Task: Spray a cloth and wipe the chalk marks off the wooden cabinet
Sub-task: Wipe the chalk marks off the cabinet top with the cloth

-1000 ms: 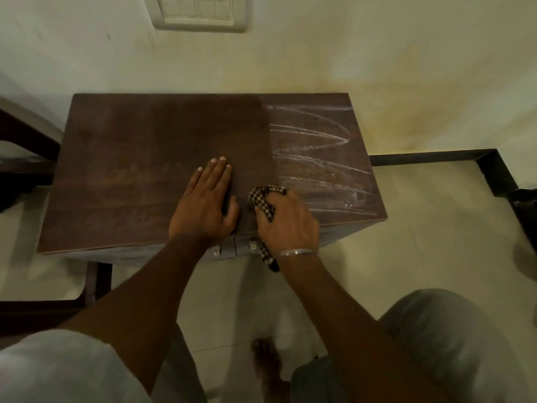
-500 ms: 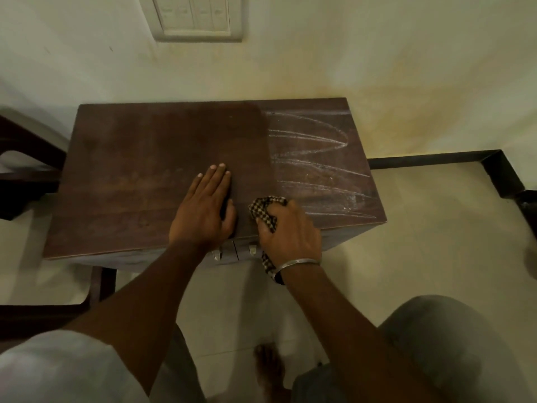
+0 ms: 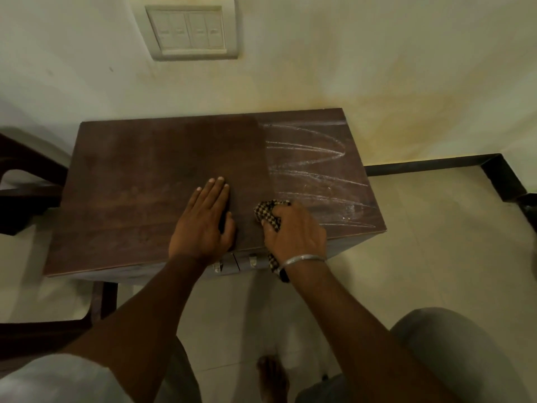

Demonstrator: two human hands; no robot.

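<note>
A dark wooden cabinet stands against the wall, seen from above. White zigzag chalk marks cover the right third of its top; the rest looks bare and dark. My left hand lies flat on the top near the front edge, fingers straight. Just to its right, my right hand grips a bunched black-and-cream checked cloth and presses it on the wood at the near left end of the chalk. A tail of the cloth hangs below my wrist. No spray bottle is in view.
Two small metal door handles show on the cabinet front below my hands. A dark wooden chair stands at the left. A switch plate is on the wall above. My bare foot is on the tiled floor.
The view has tilted so the cabinet sits lower in frame. My right hand with the cloth has shifted slightly away from the front edge; the left hand stays flat in place.
</note>
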